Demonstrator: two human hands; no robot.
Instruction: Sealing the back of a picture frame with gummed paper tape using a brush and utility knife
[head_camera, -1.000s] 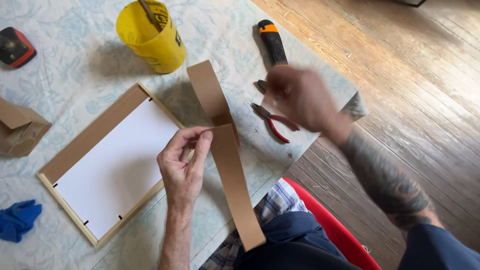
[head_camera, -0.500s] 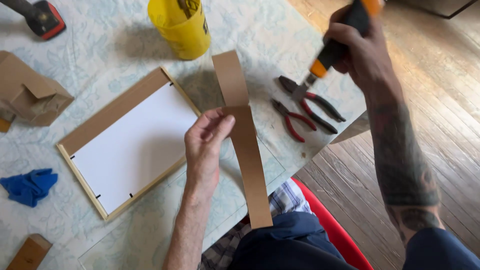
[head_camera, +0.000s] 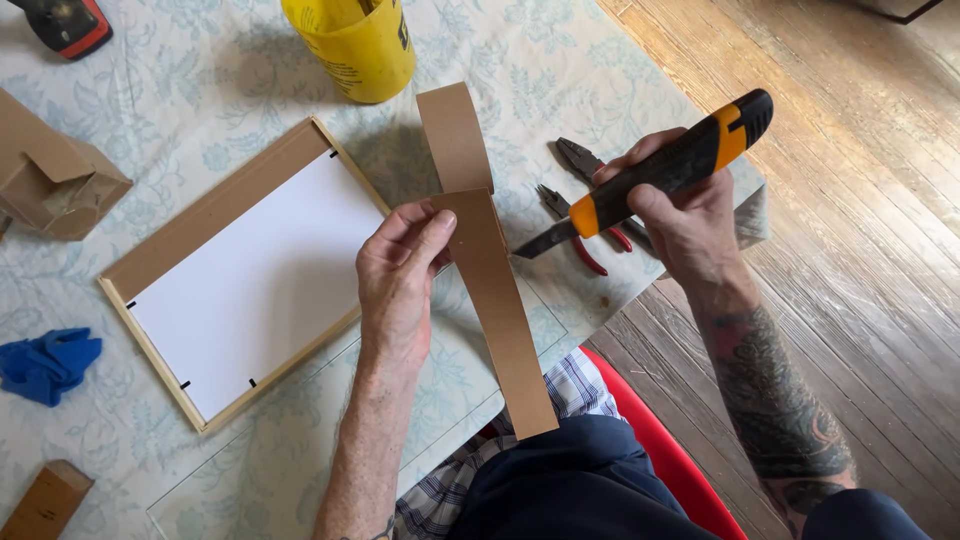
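Floral cloth (head_camera: 640, 90) covers the table beside plank flooring (head_camera: 860, 200). Above it, the left hand (head_camera: 400, 275) pinches a folded brown paper strip (head_camera: 490, 290); the right hand (head_camera: 685, 215), fingers clamped, grips an orange-black utility knife (head_camera: 650, 175) just beside it.

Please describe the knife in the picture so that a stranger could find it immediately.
Look at the right edge of the floral-covered table, above the wooden floor. There the right hand grips a utility knife, its blade aimed at the brown cardboard strip. Unlike the red-handled pliers lying beneath, it has an orange-and-black handle.
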